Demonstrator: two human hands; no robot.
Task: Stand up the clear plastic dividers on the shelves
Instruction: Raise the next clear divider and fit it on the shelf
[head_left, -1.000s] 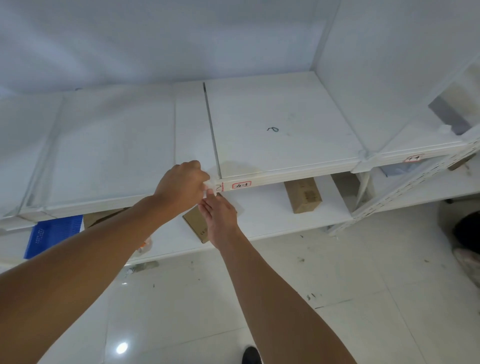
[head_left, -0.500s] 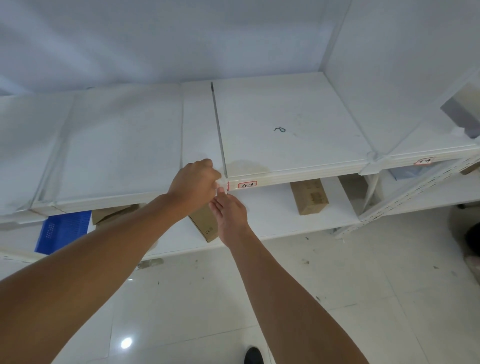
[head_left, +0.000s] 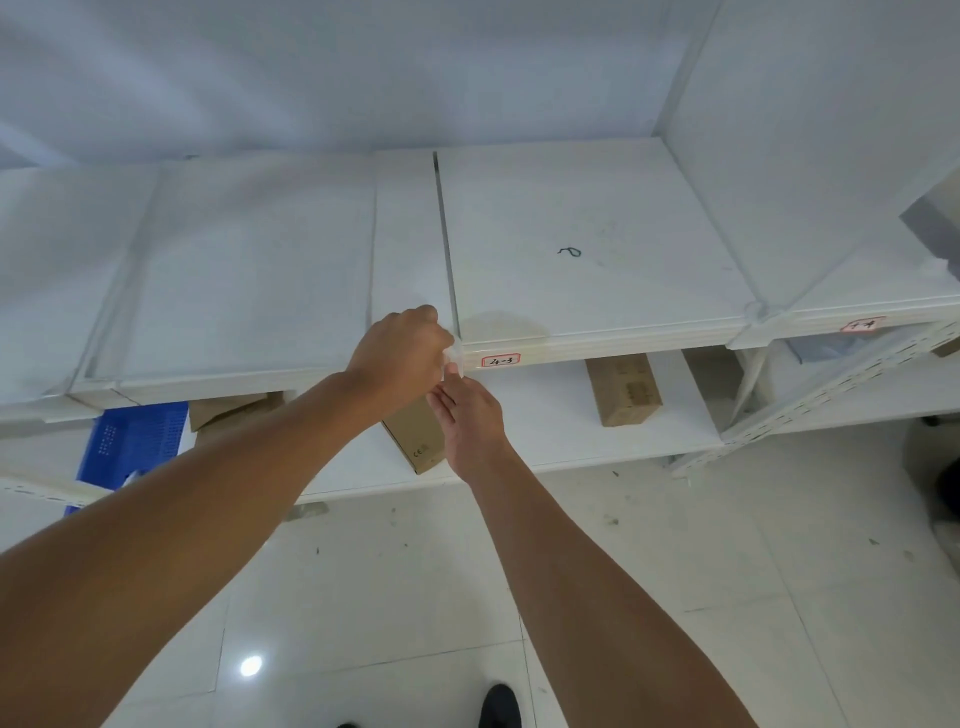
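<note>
A clear plastic divider (head_left: 445, 244) stands edge-on across the white upper shelf (head_left: 597, 291), running from the back wall to the front lip. My left hand (head_left: 400, 353) is closed around its front end at the shelf edge. My right hand (head_left: 470, 415) reaches up from below, its fingertips touching the same front end under the lip. Another clear divider (head_left: 104, 317) leans at the shelf's left part, and a third one (head_left: 810, 280) stands at the right corner.
A red-bordered label (head_left: 500, 359) sits on the shelf lip right of my hands. On the lower shelf (head_left: 550, 431) lie cardboard boxes (head_left: 623, 387), and a blue crate (head_left: 132, 441) is at the left. A perforated upright (head_left: 831, 384) slants at the right. Tiled floor lies below.
The view has drifted slightly, so the shelf sits a little further right and lower in frame. Both hands stay at the divider's front end, with only small finger shifts.
</note>
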